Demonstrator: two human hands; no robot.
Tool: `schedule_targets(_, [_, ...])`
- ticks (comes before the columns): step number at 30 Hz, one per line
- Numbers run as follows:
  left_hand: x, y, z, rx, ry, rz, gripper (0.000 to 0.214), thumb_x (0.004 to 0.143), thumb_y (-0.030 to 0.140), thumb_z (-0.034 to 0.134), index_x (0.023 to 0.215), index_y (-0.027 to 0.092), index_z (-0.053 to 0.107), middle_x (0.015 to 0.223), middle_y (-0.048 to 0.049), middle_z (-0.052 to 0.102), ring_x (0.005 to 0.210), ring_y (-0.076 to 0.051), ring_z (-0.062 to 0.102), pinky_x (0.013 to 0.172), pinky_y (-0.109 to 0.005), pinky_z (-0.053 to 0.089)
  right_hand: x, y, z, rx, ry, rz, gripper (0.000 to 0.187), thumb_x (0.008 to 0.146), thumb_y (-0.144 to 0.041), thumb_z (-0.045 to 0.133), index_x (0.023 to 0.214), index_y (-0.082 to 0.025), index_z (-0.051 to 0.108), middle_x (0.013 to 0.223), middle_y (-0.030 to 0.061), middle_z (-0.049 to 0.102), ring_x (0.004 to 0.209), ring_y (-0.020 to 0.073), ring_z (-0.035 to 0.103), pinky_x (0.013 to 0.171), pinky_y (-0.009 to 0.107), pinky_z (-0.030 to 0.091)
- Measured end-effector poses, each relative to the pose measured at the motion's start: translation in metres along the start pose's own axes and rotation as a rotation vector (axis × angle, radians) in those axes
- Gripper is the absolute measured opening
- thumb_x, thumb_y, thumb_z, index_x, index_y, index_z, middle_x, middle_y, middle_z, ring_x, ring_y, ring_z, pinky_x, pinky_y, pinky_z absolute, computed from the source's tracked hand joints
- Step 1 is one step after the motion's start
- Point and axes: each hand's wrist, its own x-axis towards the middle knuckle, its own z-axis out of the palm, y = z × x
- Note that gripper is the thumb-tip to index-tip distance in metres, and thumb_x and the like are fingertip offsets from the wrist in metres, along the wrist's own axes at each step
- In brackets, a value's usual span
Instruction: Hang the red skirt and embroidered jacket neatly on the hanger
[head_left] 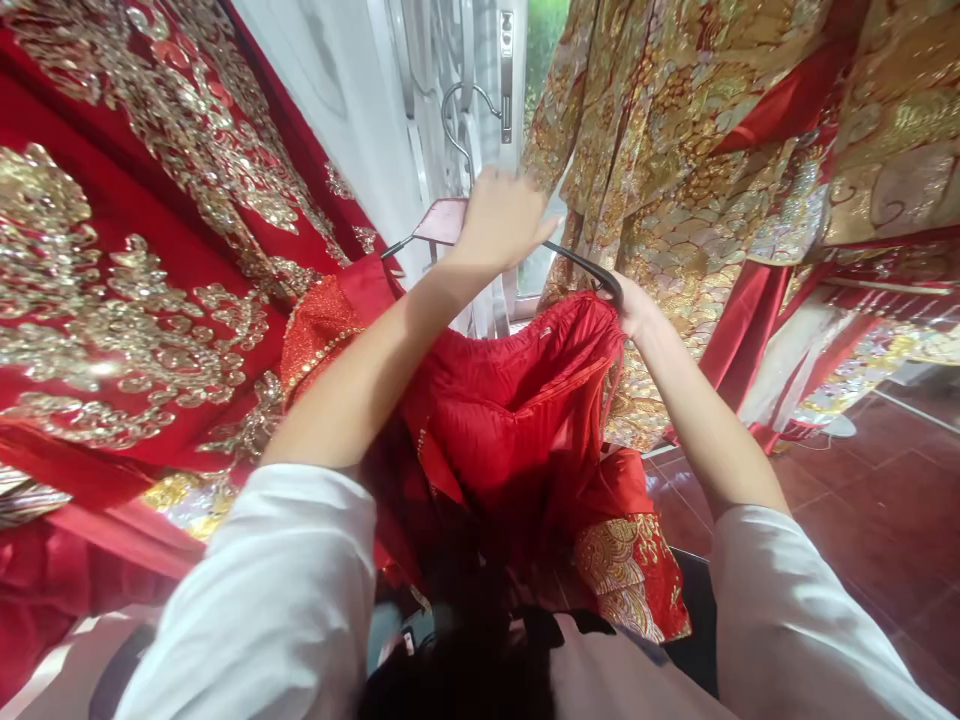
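My left hand (504, 215) is closed round the middle of a dark clothes hanger (576, 260), just below its metal hook. A pale pink piece (442, 220) shows on the hanger beside that hand. From the hanger's left side hangs a red garment (510, 430) with orange-red beaded trim and a gold-patterned sleeve end. At the hanger's right end, my right hand (634, 303) grips the garment's gathered upper edge, its fingers partly hidden behind the hanger tip and cloth. The garment's lower part falls into shadow.
A red gown with gold sequins (172, 270) hangs close on the left. Gold brocade garments (660, 190) hang on the right. White panels and a metal latch plate (506, 80) stand ahead. Reddish floor tiles (862, 500) show at lower right.
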Motion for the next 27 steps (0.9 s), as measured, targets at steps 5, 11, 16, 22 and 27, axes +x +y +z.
schedule_targets(5, [0.017,-0.003,0.025,-0.167,-0.047,-0.133,0.046,0.09,0.035,0.032,0.104,0.013,0.069,0.096,-0.0178,0.068,0.104,-0.033,0.056,0.083,-0.04,0.038,-0.003,-0.03,-0.015,-0.032,-0.021,0.133,0.012,0.082,-0.015,0.052,0.071,-0.014,0.054,0.055,-0.0022,0.057,0.046,0.0087,0.052,0.046,0.019,0.045])
schedule_targets(11, [0.018,-0.001,0.022,-0.121,-0.026,-0.145,0.045,0.086,0.03,0.032,0.104,0.015,0.071,0.101,-0.0166,0.069,0.098,-0.032,0.058,0.076,-0.041,0.039,-0.009,-0.102,-0.009,-0.326,0.166,-0.111,0.035,0.067,0.017,0.043,0.081,-0.011,0.057,0.051,-0.0056,0.054,0.048,0.0065,0.05,0.046,0.016,0.033])
schedule_targets(16, [0.025,0.002,0.028,-0.145,-0.014,-0.2,0.043,0.085,0.027,0.034,0.105,0.016,0.072,0.097,-0.0165,0.069,0.097,-0.032,0.058,0.073,-0.04,0.037,-0.035,-0.145,0.014,-0.654,0.252,-0.705,0.027,0.062,0.011,0.06,0.069,-0.015,0.055,0.06,-0.0048,0.048,0.054,0.0046,0.04,0.055,0.021,0.03])
schedule_targets(22, [0.023,0.006,0.026,-0.118,-0.022,-0.202,0.043,0.086,0.023,0.034,0.108,0.011,0.07,0.1,-0.0177,0.068,0.095,-0.029,0.058,0.07,-0.037,0.035,-0.113,-0.06,0.071,-1.548,0.238,-0.696,0.036,0.076,0.001,0.04,0.1,-0.017,0.059,0.083,0.0099,0.056,0.075,0.0208,0.054,0.069,0.034,0.04])
schedule_targets(27, [0.018,0.005,0.027,-0.127,-0.026,-0.18,0.043,0.087,0.026,0.035,0.105,0.011,0.071,0.098,-0.0198,0.068,0.095,-0.031,0.058,0.072,-0.038,0.033,-0.134,-0.004,0.073,-1.536,0.137,-0.466,0.047,0.082,-0.004,0.036,0.128,-0.014,0.045,0.096,0.0184,0.057,0.076,0.0233,0.059,0.064,0.034,0.043])
